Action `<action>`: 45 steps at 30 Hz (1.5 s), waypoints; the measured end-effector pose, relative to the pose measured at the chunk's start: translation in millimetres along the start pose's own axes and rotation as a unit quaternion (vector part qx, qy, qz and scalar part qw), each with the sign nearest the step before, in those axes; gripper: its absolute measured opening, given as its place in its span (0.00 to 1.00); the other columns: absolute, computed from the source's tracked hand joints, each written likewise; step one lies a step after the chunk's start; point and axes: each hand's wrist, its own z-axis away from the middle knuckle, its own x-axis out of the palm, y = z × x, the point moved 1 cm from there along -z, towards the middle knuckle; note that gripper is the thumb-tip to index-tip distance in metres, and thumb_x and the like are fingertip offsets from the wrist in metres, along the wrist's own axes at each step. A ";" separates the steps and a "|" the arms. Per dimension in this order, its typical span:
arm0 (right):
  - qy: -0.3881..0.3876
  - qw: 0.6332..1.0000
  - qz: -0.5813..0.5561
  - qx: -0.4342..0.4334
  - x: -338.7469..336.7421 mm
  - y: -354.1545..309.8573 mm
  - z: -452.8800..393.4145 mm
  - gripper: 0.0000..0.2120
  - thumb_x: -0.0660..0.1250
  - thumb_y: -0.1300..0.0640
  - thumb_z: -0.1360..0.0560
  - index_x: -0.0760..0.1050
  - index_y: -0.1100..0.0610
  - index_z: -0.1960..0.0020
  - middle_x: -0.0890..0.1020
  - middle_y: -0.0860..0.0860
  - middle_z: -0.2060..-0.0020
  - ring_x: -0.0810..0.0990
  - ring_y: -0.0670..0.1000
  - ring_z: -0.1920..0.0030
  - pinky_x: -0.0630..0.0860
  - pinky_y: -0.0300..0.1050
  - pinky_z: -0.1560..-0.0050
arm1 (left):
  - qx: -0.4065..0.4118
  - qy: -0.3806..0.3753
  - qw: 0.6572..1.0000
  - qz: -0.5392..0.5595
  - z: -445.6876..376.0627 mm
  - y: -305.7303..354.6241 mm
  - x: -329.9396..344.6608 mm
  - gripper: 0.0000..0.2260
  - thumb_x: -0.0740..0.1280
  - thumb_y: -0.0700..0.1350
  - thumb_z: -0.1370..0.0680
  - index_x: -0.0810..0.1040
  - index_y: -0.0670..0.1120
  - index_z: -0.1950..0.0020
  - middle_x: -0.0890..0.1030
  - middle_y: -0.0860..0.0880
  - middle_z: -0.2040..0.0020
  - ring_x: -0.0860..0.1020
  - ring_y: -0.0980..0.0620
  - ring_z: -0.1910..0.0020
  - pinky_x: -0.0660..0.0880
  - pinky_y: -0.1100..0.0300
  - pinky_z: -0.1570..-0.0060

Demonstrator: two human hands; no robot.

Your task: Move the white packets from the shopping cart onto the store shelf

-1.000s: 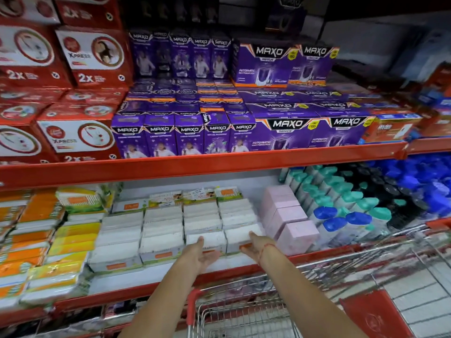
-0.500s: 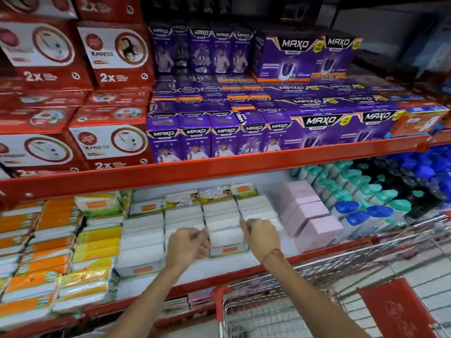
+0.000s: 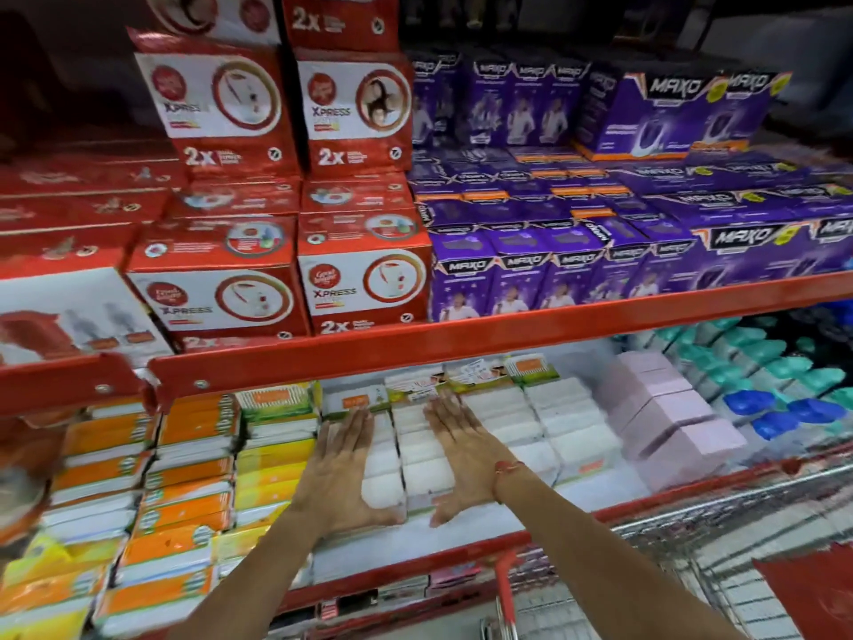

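Evidently both hands were squaring up stock rather than carrying it. The left hand (image 3: 344, 473) and the right hand (image 3: 466, 459) lay flat on the white packets (image 3: 417, 455) stacked on the lower store shelf (image 3: 461, 535), fingers (image 3: 355, 427) spread and extended, gripping nothing, thumbs hooked at the front edge of the rows. That pressing posture probably served to push the stacks back and level them beside the orange packets (image 3: 184, 482). The shopping cart (image 3: 669, 570) stood just below; whether packets remained inside could not be told.
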 end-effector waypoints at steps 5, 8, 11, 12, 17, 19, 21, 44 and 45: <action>0.006 1.000 0.014 0.001 2.5 -2.9 -4.6 0.62 0.67 0.29 0.37 0.38 0.63 0.24 0.39 0.59 0.23 0.29 0.53 0.26 0.38 0.53 0.21 | -0.006 0.046 0.999 0.001 0.4 -1.4 6.1 0.63 0.43 0.84 0.46 0.54 0.42 0.23 0.54 0.44 0.22 0.53 0.45 0.22 0.40 0.49 0.29; 0.012 1.000 0.021 0.010 4.0 -5.8 -5.5 0.61 0.67 0.29 0.37 0.40 0.63 0.24 0.41 0.59 0.23 0.34 0.53 0.26 0.38 0.51 0.22 | -0.008 0.036 0.999 0.011 0.3 -0.8 8.8 0.61 0.46 0.84 0.45 0.57 0.42 0.24 0.57 0.45 0.22 0.55 0.46 0.23 0.42 0.48 0.29; 0.014 1.000 0.021 0.011 1.8 -8.0 -4.0 0.62 0.68 0.29 0.38 0.38 0.63 0.24 0.38 0.60 0.24 0.31 0.53 0.27 0.34 0.47 0.26 | -0.009 0.049 0.999 0.010 0.7 0.2 5.7 0.62 0.51 0.83 0.45 0.52 0.42 0.23 0.50 0.45 0.21 0.49 0.47 0.22 0.35 0.49 0.28; 0.014 1.000 0.020 0.004 -0.3 -8.0 -1.7 0.63 0.68 0.29 0.38 0.37 0.64 0.25 0.37 0.60 0.24 0.31 0.54 0.27 0.34 0.48 0.26 | -0.008 0.046 0.999 0.003 0.8 2.4 3.5 0.63 0.52 0.83 0.46 0.51 0.42 0.23 0.48 0.45 0.21 0.47 0.47 0.22 0.35 0.48 0.28; 0.024 0.999 -0.031 -0.005 -25.7 22.7 25.8 0.67 0.66 0.25 0.41 0.32 0.61 0.25 0.33 0.57 0.24 0.33 0.52 0.24 0.36 0.47 0.24 | 0.037 0.050 0.998 0.026 -13.5 46.0 -11.8 0.68 0.56 0.84 0.49 0.47 0.40 0.23 0.42 0.45 0.23 0.43 0.46 0.23 0.33 0.45 0.29; 0.026 0.999 -0.024 -0.004 -41.2 56.3 42.1 0.66 0.67 0.25 0.41 0.32 0.59 0.24 0.34 0.55 0.24 0.33 0.50 0.24 0.36 0.44 0.23 | 0.054 0.073 0.994 0.052 -27.8 76.2 -14.1 0.67 0.58 0.82 0.48 0.40 0.42 0.23 0.36 0.47 0.24 0.36 0.48 0.24 0.30 0.47 0.30; 0.017 1.000 0.007 0.006 -52.2 94.9 58.4 0.67 0.68 0.25 0.42 0.33 0.59 0.24 0.33 0.54 0.25 0.33 0.50 0.25 0.34 0.42 0.24 | 0.063 0.077 0.994 0.055 -43.9 106.4 -13.7 0.66 0.59 0.81 0.46 0.38 0.42 0.23 0.34 0.47 0.24 0.34 0.49 0.24 0.32 0.46 0.29; -0.017 0.995 0.018 0.098 -28.5 140.6 102.5 0.52 0.69 0.41 0.29 0.38 0.62 0.24 0.43 0.58 0.22 0.43 0.55 0.22 0.42 0.46 0.23 | 0.011 -0.005 1.000 0.028 -70.3 199.2 -11.1 0.46 0.57 0.68 0.26 0.39 0.41 0.23 0.39 0.42 0.21 0.38 0.46 0.22 0.36 0.50 0.25; -0.003 0.996 0.011 0.094 -37.3 131.5 111.0 0.47 0.67 0.43 0.26 0.42 0.61 0.23 0.46 0.57 0.22 0.47 0.54 0.22 0.47 0.46 0.22 | 0.032 0.006 0.999 0.040 -62.2 200.9 -18.5 0.42 0.56 0.66 0.24 0.43 0.42 0.22 0.43 0.44 0.21 0.41 0.47 0.22 0.38 0.52 0.24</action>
